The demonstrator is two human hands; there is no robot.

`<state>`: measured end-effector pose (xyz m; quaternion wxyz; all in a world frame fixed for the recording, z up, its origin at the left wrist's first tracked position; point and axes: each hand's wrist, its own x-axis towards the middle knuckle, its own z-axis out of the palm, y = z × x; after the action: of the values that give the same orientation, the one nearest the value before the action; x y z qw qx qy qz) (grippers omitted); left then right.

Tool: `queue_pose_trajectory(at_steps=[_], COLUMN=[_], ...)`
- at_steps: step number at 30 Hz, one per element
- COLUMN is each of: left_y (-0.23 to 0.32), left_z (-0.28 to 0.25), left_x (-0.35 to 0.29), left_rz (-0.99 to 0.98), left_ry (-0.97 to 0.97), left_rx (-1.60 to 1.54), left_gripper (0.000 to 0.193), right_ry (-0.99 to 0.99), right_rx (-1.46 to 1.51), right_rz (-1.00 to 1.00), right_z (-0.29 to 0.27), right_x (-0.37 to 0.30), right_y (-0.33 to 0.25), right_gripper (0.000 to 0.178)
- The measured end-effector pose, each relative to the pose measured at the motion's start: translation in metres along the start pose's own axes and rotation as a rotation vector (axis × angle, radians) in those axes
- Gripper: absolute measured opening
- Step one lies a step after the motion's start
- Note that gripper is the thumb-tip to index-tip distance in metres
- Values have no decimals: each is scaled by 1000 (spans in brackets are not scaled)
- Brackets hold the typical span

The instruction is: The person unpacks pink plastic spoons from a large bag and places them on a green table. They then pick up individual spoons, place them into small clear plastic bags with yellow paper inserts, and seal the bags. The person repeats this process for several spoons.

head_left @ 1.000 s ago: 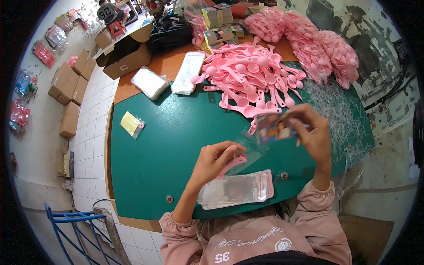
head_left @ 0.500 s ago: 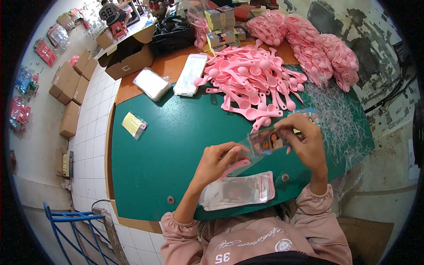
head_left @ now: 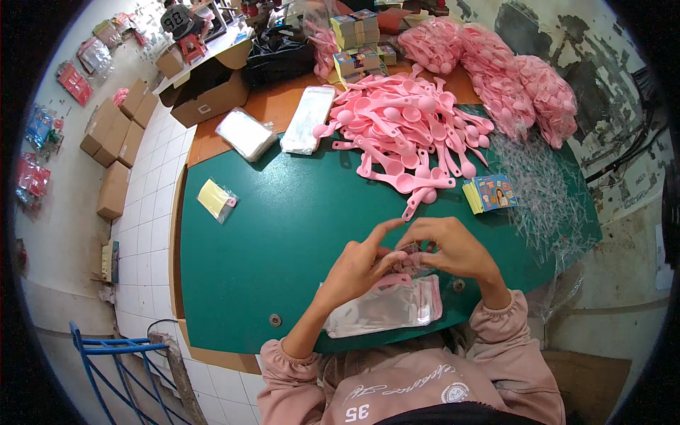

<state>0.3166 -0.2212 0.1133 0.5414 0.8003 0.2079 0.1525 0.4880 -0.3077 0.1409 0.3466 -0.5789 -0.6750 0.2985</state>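
In the head view, your left hand (head_left: 360, 268) and right hand (head_left: 455, 248) both pinch a clear bag (head_left: 418, 268) low in the middle, with a pink spoon (head_left: 392, 281) just below. One pack (head_left: 215, 200) at the left looks done; this bag seems not yet done, and a big spoon pile (head_left: 400, 127) and cards (head_left: 494, 193) are left.

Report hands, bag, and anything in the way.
Left hand and right hand both on clear bag. Pink handle just below. Sleeve stack nearby; nothing seen blocking.
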Motion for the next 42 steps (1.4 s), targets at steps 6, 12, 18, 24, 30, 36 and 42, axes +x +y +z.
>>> queue_pose_trajectory(at_steps=[6, 12, 18, 24, 30, 36, 42], left_y=[-16, -30, -16, -12, -12, -13, -15], left_z=[-37, -54, -44, 23, 46, 46, 44], left_x=[-15, -26, -36, -79, -99, -102, -104], left_rz=[-41, -115, -131, -237, -350, -351, -343], left_ry=[-147, -139, -160, 252, 255, 266, 297], left_rx=[-14, -390, -297, -740, -833, -712, -735], left_gripper=[48, 47, 47, 61, 68, 67, 66], right_ry=[24, 84, 197, 165, -199, -132, -243], right_rx=[325, 739, 514, -34, -28, -158, -138], right_rz=[331, 458, 222, 19, -16, -61, -188], right_z=[-5, -6, 8, 30, 37, 67, 56], right_x=[-7, -10, -25, -19, -39, -46, -52], right_y=[14, 0, 17, -13, -23, -23, -33], right_gripper=[14, 17, 15, 25, 29, 20, 16])
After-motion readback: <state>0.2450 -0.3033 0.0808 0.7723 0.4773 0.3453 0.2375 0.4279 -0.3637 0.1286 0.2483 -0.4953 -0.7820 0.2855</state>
